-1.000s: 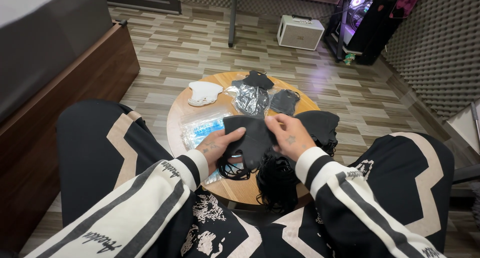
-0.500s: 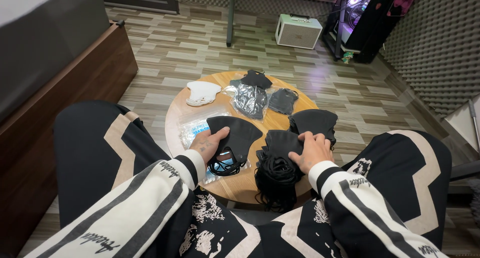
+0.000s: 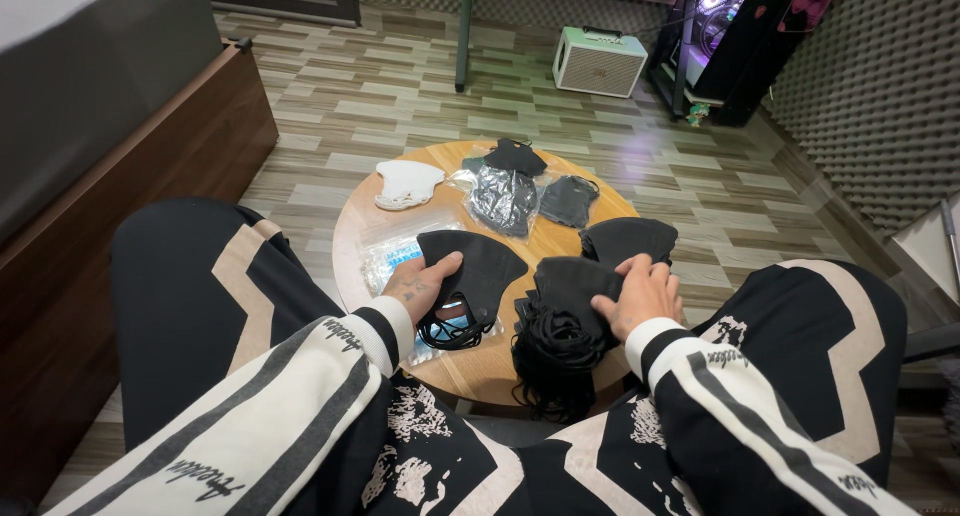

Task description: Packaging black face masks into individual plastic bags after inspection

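On a small round wooden table (image 3: 520,371) lie several black face masks. My left hand (image 3: 418,284) grips the near edge of one black mask (image 3: 478,266), which lies over a clear plastic bag (image 3: 392,244). My right hand (image 3: 638,294) rests with fingers spread on a stack of black masks (image 3: 565,281) whose ear loops (image 3: 552,361) hang tangled over the table's near edge. Another black mask (image 3: 628,238) sits just beyond my right fingers.
A white mask (image 3: 408,183) lies at the table's far left, with bagged dark masks (image 3: 505,196) and a grey-black mask (image 3: 568,200) at the back. My knees flank the table. A wooden bed frame (image 3: 150,206) stands left, a white speaker box (image 3: 598,61) and a lit computer case (image 3: 715,31) beyond.
The hands have come apart from one mask held together. The left hand stays on that mask at the left, and the right hand has moved right onto the stack.
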